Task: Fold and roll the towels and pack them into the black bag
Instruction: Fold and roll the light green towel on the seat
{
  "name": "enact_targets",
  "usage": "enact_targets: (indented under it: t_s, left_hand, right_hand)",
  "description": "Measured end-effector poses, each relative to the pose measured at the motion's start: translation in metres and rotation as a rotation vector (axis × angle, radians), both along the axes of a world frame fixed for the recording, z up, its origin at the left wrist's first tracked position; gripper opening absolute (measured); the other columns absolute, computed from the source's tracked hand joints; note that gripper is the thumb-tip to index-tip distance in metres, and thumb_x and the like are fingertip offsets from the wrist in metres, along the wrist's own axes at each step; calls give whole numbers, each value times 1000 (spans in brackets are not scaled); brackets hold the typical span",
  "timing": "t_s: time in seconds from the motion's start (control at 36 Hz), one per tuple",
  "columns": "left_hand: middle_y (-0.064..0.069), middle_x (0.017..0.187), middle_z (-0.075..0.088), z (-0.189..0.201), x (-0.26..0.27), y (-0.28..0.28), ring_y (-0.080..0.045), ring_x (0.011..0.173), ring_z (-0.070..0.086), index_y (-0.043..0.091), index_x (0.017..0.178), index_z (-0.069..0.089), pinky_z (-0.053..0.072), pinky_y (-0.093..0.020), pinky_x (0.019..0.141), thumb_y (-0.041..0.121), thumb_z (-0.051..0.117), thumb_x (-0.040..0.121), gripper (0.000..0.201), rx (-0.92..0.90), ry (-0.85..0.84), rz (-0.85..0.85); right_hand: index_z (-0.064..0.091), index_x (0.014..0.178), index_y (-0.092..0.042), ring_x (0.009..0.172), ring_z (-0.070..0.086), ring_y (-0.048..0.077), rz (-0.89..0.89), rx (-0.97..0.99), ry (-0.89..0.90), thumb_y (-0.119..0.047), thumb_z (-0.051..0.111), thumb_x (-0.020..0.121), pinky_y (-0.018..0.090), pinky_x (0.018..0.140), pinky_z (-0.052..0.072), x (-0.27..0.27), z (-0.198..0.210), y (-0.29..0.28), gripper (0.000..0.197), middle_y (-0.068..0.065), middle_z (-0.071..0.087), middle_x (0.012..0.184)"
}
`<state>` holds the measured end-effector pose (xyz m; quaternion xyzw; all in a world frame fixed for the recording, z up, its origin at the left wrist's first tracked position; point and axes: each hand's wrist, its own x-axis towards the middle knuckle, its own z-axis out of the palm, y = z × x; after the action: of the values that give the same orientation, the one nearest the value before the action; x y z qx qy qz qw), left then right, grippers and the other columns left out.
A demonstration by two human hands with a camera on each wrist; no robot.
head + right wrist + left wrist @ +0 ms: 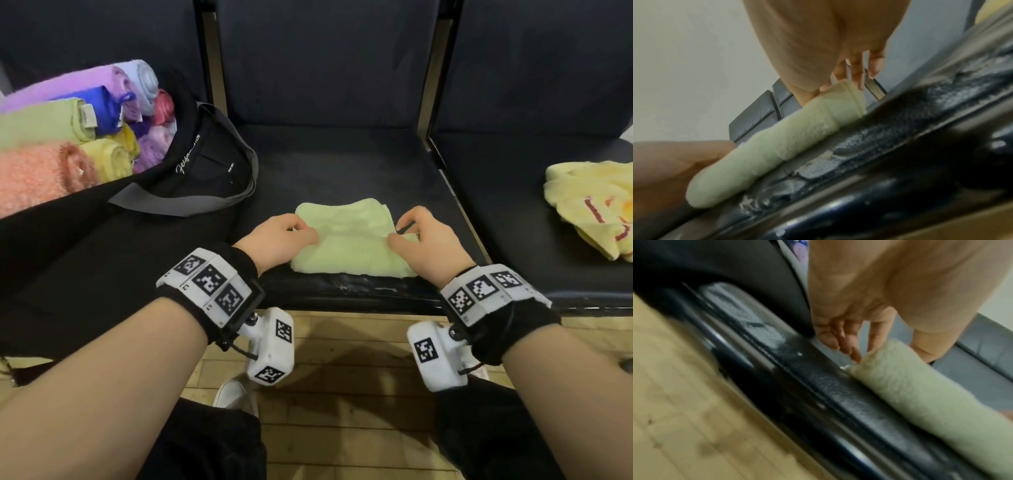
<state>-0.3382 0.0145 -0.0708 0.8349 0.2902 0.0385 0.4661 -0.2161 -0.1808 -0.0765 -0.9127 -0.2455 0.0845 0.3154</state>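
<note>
A light green towel (pixel 349 246) lies folded near the front edge of the middle black seat (pixel 342 164). My left hand (pixel 301 233) grips its left side with curled fingers, and my right hand (pixel 400 233) pinches its right side at the fold. In the left wrist view the towel (pixel 910 394) looks like a thick roll, with my fingers (pixel 849 347) at its end. The right wrist view shows the towel (pixel 777 149) along the seat edge and my fingers (pixel 857 73) on its far end. The black bag (pixel 205 164) lies open at the left.
Several rolled towels (pixel 68 137) in purple, green, pink, yellow and blue fill the bag's mouth. A crumpled yellow towel (pixel 596 209) lies on the right seat. A grey strap (pixel 191 205) loops beside the bag. A wooden floor (pixel 342 377) is below the worn seat edge (pixel 342 291).
</note>
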Motion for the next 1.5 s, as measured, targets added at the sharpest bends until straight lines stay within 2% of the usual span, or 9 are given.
enact_targets:
  t_s: [0.25,0.33,0.5,0.81,1.0,1.11,1.22,1.33,1.5]
  left_hand:
    - [11,94,62,-2,-13,-5,-8,90,58,23,91,64,48,-39,90,29,70,85,10,423,-305,-247]
    - [14,105,64,4,-19,-6,-6,101,57,29,105,66,46,-29,93,61,68,76,43,446,-156,-289]
    - [5,117,60,5,-17,-5,-18,112,53,23,121,59,38,-36,101,28,68,82,40,595,-24,-388]
    - [6,88,56,-2,-4,6,-7,81,53,21,102,62,42,-22,68,29,66,88,16,-59,-176,-44]
    - [11,100,52,-10,-8,7,-13,98,53,33,94,65,44,-38,96,56,61,79,27,364,-314,-120]
    - [17,112,56,-4,-15,-2,-8,110,52,35,112,60,40,-44,102,80,48,66,65,460,-179,-356]
    - [10,128,49,-7,-18,1,-14,121,47,34,133,46,36,-47,104,57,60,70,69,510,-28,-418]
    - [3,118,56,-2,-13,0,-17,111,53,25,125,53,44,-37,97,30,73,83,47,244,-86,-308]
    - [-4,120,54,0,-8,0,-17,107,54,30,123,53,46,-27,86,36,59,93,31,-68,-134,-135]
  right_hand:
    - [62,75,-12,86,51,13,284,59,-367,-43,64,86,27,83,41,-6,-5,1,33,-4,56,83]
    - [63,85,-21,96,53,11,322,14,-235,-61,58,74,27,88,41,-8,-1,-6,43,-8,59,94]
    - [57,130,-22,129,35,16,404,-224,-188,-20,65,85,35,112,23,-8,6,-14,45,-7,46,133]
    - [44,120,-23,84,53,22,90,189,220,-21,55,93,34,75,43,5,6,-10,30,6,51,87]
    - [62,102,-19,100,52,21,182,-6,-301,-26,61,89,43,93,43,-1,3,-7,14,0,51,109]
    - [69,102,-19,100,58,11,309,77,-220,-47,66,83,35,95,45,-13,13,-9,34,-6,64,101]
    - [57,123,-31,113,49,12,398,-145,-140,-42,73,77,40,104,37,-17,19,-14,50,-16,51,105]
    - [52,124,-25,105,54,11,329,44,-66,-19,74,81,6,81,37,-7,15,-16,49,-6,59,112]
    - [48,107,-36,96,58,21,179,238,154,-34,56,94,33,80,46,4,10,-20,16,3,57,106]
